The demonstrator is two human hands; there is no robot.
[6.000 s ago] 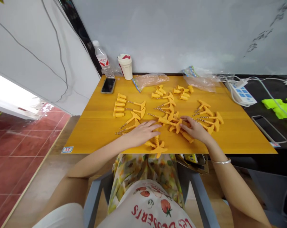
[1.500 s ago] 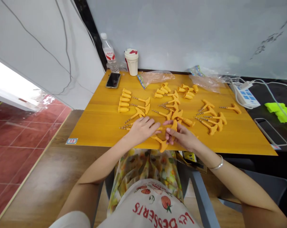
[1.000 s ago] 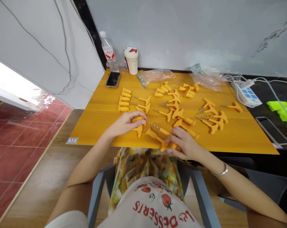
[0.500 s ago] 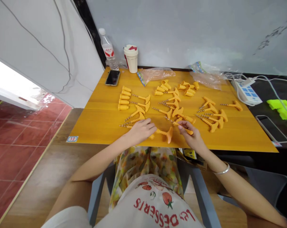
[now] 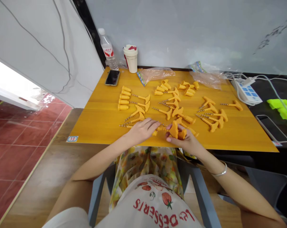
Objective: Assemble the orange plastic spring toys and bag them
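Landmark: the row of caps is lying on the counter.
Right hand: the right hand is holding a T-handled screw, right of and nearer the body than the row. A second yellow piece is showing at its fingers; its kind cannot be told.
Left hand: the left hand is resting palm down, nearer the body than the row. A yellow end is showing below its fingertips; whether they are gripping or only covering it cannot be told.
Loose screws: several are lying right of the row, some overlapping.
Grip: thumb and fingers should be pinching the handle, clear of the sharp-looking spiral.
Alignment: the shaft should be running straight toward the left fingers; tilting is likely to cause binding.
Clearance: both wrists should be staying low without sweeping neighbouring screws.
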